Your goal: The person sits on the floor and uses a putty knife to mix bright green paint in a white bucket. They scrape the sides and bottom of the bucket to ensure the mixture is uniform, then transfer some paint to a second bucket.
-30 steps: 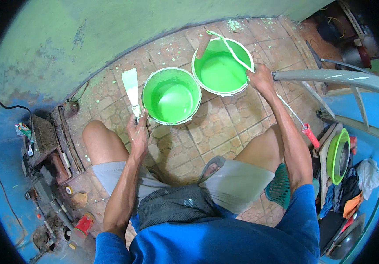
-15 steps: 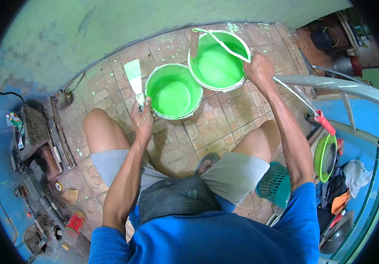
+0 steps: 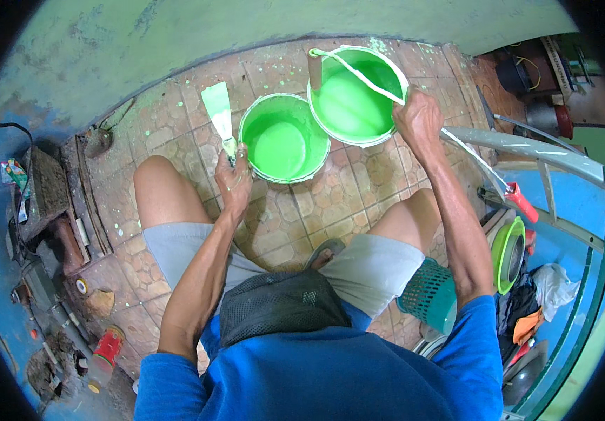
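My left hand (image 3: pixel 234 175) is closed around the handle of a putty knife (image 3: pixel 218 109), its broad blade coated in pale green and pointing away from me. Just right of it stands a white-rimmed bucket (image 3: pixel 266 175) with bright green paint (image 3: pixel 283 149) inside. A second bucket (image 3: pixel 360 143), also holding green paint, is farther right, its rim close against the first. My right hand (image 3: pixel 417 121) is closed at this bucket's right rim. A paint roller frame (image 3: pixel 366 78) crosses the opening, with a brown cylinder at its left end; the red handle (image 3: pixel 521 202) sticks out beyond my hand.
Paint specks dot the tiled floor (image 3: pixel 169 151) up to the green wall (image 3: pixel 176 49). A metal ladder-like frame (image 3: pixel 541 144) stands at right, above a green basin (image 3: pixel 506 259) and clothes. A teal perforated basket (image 3: pixel 429 291) sits by my right leg; pipes (image 3: pixel 57 302) lie at left.
The view has shifted slightly. My right hand sits a little nearer to me along the bucket rim. Both hands keep their grips, and the putty knife stays beside the left bucket.
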Action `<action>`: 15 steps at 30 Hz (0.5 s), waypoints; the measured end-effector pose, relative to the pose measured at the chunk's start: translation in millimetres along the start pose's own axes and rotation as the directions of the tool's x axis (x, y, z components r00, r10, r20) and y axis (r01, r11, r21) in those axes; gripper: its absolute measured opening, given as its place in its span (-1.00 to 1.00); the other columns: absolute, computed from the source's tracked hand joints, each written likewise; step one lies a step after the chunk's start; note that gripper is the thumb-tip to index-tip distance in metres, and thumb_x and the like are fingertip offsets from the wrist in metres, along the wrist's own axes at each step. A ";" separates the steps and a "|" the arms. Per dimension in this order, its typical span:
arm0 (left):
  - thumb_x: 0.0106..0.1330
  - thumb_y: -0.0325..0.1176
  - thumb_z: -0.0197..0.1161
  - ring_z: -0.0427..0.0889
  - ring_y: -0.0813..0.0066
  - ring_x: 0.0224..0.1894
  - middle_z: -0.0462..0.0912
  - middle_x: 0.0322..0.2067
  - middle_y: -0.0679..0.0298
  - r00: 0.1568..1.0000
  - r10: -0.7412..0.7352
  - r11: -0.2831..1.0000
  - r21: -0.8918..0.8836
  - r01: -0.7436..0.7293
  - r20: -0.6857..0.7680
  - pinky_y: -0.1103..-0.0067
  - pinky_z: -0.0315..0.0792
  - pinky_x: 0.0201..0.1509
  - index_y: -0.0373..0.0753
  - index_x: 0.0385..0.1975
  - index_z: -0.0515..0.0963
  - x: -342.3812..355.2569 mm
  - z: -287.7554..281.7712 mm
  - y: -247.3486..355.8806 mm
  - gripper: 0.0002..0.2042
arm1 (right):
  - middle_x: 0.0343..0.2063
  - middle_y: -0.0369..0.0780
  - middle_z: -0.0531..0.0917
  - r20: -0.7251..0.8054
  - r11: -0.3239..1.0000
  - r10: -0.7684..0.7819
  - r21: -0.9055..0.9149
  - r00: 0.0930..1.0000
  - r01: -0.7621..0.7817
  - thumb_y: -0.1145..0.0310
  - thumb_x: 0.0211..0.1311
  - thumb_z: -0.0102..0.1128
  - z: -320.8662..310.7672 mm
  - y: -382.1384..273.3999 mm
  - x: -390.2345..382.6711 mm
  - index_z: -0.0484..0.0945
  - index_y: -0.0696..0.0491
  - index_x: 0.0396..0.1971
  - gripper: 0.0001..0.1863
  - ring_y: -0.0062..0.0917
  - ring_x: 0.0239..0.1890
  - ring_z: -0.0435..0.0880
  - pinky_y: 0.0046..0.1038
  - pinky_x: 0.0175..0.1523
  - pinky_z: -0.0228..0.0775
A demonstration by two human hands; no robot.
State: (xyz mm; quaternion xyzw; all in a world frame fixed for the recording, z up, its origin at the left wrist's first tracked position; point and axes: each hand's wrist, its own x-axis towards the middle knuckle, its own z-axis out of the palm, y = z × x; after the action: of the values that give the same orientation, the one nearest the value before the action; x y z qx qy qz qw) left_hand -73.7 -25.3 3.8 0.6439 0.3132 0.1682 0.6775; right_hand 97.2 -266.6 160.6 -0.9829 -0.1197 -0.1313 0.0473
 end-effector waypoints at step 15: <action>0.35 -0.33 0.07 0.48 0.46 -0.32 0.58 -0.34 0.12 1.000 -0.016 0.998 0.057 0.017 -0.021 0.51 0.38 -0.19 -0.38 -0.12 0.47 3.5 0.0 -10.6 -0.75 | -0.57 0.06 0.61 -0.024 0.986 -0.069 -0.156 0.997 0.064 0.35 -0.05 0.15 -10.7 -22.6 -12.2 0.53 0.24 -0.45 -0.76 -0.11 -0.48 0.66 -0.14 -0.39 0.48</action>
State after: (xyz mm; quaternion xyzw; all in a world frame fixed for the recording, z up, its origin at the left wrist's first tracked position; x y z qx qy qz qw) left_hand -72.9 -24.2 -7.3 0.6587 0.3300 0.1601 0.6569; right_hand 77.5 -248.8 169.0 -0.9770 -0.1413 -0.1564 -0.0320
